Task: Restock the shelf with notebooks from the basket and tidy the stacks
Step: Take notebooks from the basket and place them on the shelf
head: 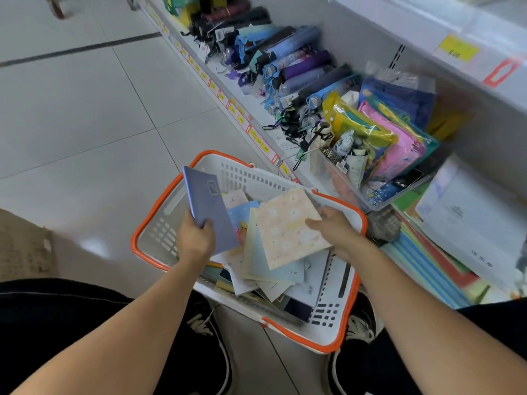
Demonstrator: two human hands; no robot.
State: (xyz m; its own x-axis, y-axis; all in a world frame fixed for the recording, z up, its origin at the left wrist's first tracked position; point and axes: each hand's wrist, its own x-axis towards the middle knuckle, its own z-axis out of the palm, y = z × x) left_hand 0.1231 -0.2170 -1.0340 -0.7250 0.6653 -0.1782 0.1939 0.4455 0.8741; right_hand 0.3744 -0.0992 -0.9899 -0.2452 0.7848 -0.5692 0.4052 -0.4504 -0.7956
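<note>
A white basket with an orange rim (159,206) stands on the floor between my feet, full of loose notebooks (273,280). My left hand (194,240) grips a lilac notebook (208,203) by its lower edge and holds it upright over the basket's left side. My right hand (333,226) pinches the right edge of a peach flower-patterned notebook (288,229), lifted a little above the pile. The low shelf (484,201) to the right carries stacks of paper goods and notebooks (436,269).
Folded umbrellas (285,64) lie in a row along the shelf further back. A clear bin of coloured plastic pouches (393,143) sits beside the basket. Yellow price tags (256,138) line the shelf edge. Tiled floor (85,124) spreads to the left.
</note>
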